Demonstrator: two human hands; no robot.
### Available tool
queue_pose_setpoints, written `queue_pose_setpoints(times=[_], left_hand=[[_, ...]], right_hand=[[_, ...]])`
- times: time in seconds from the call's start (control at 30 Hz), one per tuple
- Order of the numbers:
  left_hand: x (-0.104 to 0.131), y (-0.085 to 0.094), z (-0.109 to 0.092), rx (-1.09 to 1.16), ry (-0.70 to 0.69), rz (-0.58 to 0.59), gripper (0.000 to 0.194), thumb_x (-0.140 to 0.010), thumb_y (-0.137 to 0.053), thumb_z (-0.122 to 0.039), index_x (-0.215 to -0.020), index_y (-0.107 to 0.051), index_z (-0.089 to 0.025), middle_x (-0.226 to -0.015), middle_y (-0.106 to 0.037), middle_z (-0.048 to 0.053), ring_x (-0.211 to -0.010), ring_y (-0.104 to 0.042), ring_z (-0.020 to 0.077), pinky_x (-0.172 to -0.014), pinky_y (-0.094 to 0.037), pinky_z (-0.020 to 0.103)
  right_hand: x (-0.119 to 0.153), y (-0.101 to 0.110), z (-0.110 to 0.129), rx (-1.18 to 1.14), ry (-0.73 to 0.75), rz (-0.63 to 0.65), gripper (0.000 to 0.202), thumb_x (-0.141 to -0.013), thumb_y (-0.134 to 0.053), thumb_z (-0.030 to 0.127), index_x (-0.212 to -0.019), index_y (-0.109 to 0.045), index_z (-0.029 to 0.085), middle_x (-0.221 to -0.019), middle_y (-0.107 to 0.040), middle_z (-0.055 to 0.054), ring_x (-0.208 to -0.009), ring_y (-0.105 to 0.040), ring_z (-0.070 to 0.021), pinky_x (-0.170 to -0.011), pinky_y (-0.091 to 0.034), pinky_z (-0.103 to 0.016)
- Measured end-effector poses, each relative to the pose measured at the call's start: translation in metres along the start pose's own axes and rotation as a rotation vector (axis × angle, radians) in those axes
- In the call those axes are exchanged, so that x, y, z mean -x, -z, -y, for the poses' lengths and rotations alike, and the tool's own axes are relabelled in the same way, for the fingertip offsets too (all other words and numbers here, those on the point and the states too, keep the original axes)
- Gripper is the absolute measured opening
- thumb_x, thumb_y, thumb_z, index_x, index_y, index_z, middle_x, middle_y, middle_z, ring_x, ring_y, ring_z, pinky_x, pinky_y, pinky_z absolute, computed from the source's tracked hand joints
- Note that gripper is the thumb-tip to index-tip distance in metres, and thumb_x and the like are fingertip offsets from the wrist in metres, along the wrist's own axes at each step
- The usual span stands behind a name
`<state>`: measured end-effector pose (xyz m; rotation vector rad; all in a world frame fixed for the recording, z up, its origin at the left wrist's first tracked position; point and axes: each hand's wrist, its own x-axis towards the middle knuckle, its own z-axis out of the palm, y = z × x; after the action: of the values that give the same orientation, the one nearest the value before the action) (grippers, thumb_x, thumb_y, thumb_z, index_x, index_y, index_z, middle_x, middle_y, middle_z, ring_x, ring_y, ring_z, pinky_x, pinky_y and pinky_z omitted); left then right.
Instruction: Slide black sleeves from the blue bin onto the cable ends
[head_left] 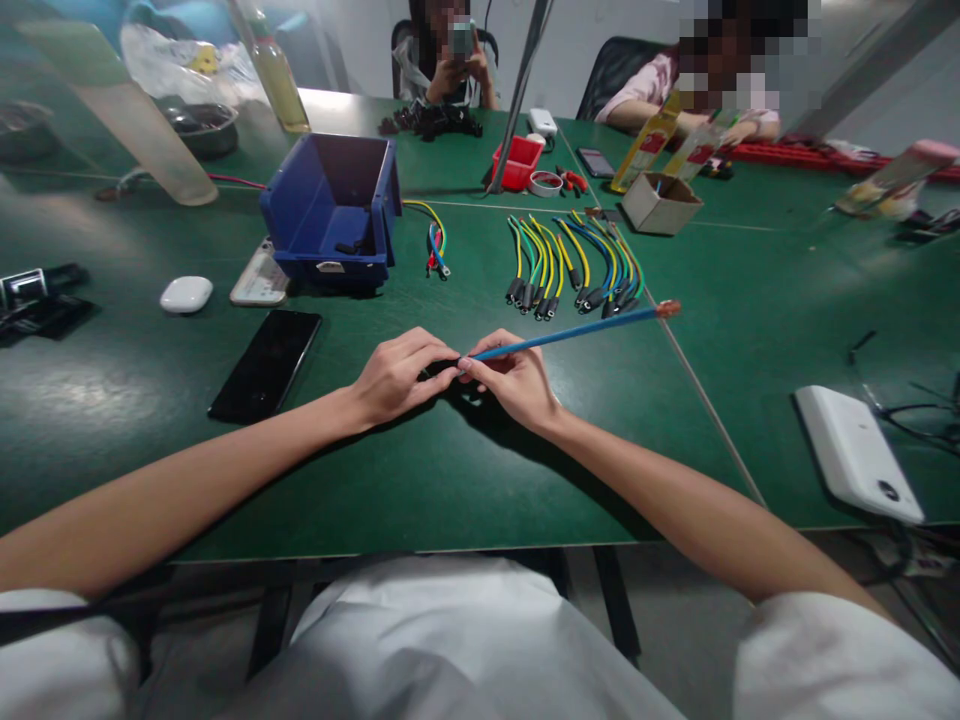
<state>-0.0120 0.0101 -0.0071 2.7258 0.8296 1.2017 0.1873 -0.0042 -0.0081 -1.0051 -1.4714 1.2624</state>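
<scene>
A blue cable (570, 333) slants up to the right from my fingertips, with bare copper strands at its far end. My right hand (517, 378) is closed on the cable near its lower end. The fingers of my left hand (405, 375) are pinched at that same end, touching my right fingertips; a small dark piece shows between thumb and fingers, too small to make out. Beyond my hands lie several short yellow, green and blue wires (551, 262) with black sleeves and ring terminals. A blue bin (322, 265) with small black pieces inside stands behind my left hand.
On the green table (420, 480) lie a black phone (266, 366), a white earbud case (186, 295) and a white power bank (859, 450). Farther back are a cardboard box (660, 205), a red container (516, 165), bottles and a metal pole (517, 100). Two people sit across the table.
</scene>
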Motion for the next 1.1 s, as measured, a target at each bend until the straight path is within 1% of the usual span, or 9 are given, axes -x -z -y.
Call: queue_pose_setpoints(times=[0.23,0.5,0.6,0.73,0.93,1.1], left_hand=[[0.0005,-0.0005,0.0026,-0.01,0.024,-0.001,0.022,-0.084,-0.063,-0.023,-0.104,-0.064,-0.014,-0.091,-0.068,0.008,-0.083,-0.064,0.0173,-0.072,-0.053,0.028],[-0.0015,0.0012,0.0004,0.019,0.166,-0.054,0.018,-0.083,-0.065,-0.026,-0.096,-0.064,-0.014,-0.088,-0.069,0.007,-0.08,-0.064,0.0165,-0.073,-0.052,0.029],[-0.0031,0.0027,-0.0001,0.026,0.19,-0.048,0.017,-0.083,-0.064,-0.027,-0.094,-0.065,-0.013,-0.084,-0.069,0.006,-0.076,-0.062,0.0152,-0.069,-0.05,0.027],[-0.0036,0.0038,0.0007,0.042,0.187,-0.059,0.016,-0.084,-0.064,-0.026,-0.093,-0.066,-0.013,-0.08,-0.068,0.005,-0.07,-0.061,0.0134,-0.065,-0.047,0.025],[-0.0031,0.0035,0.0015,0.066,0.169,-0.079,0.015,-0.084,-0.064,-0.025,-0.093,-0.068,-0.013,-0.081,-0.069,0.005,-0.069,-0.061,0.0127,-0.066,-0.048,0.025],[-0.0026,0.0035,0.0026,0.073,0.186,-0.077,0.015,-0.085,-0.064,-0.026,-0.092,-0.069,-0.014,-0.08,-0.07,0.005,-0.069,-0.062,0.0128,-0.066,-0.049,0.025]], right_hand=[[-0.0022,0.0,0.0023,-0.069,-0.011,-0.085,0.037,-0.07,-0.078,0.049,-0.078,-0.057,0.019,-0.063,-0.066,0.001,-0.056,-0.066,-0.0149,-0.045,-0.048,-0.021],[-0.0073,0.003,0.0049,-0.151,-0.037,-0.172,0.037,-0.067,-0.081,0.046,-0.076,-0.056,0.02,-0.058,-0.064,0.003,-0.054,-0.065,-0.0148,-0.042,-0.046,-0.021],[-0.0078,0.0033,0.0044,-0.187,-0.038,-0.167,0.035,-0.068,-0.081,0.042,-0.076,-0.056,0.019,-0.057,-0.064,0.003,-0.054,-0.065,-0.014,-0.042,-0.045,-0.019],[-0.0078,0.0036,0.0028,-0.212,-0.03,-0.148,0.032,-0.07,-0.081,0.039,-0.077,-0.057,0.019,-0.058,-0.064,0.003,-0.054,-0.066,-0.0138,-0.043,-0.045,-0.019],[-0.0086,0.0046,0.0001,-0.169,-0.053,-0.146,0.034,-0.069,-0.08,0.043,-0.078,-0.058,0.019,-0.059,-0.064,0.003,-0.056,-0.067,-0.015,-0.044,-0.046,-0.02],[-0.0091,0.0059,-0.0036,-0.179,-0.048,-0.129,0.033,-0.069,-0.081,0.04,-0.08,-0.059,0.019,-0.061,-0.065,0.003,-0.057,-0.068,-0.0153,-0.045,-0.047,-0.02]])
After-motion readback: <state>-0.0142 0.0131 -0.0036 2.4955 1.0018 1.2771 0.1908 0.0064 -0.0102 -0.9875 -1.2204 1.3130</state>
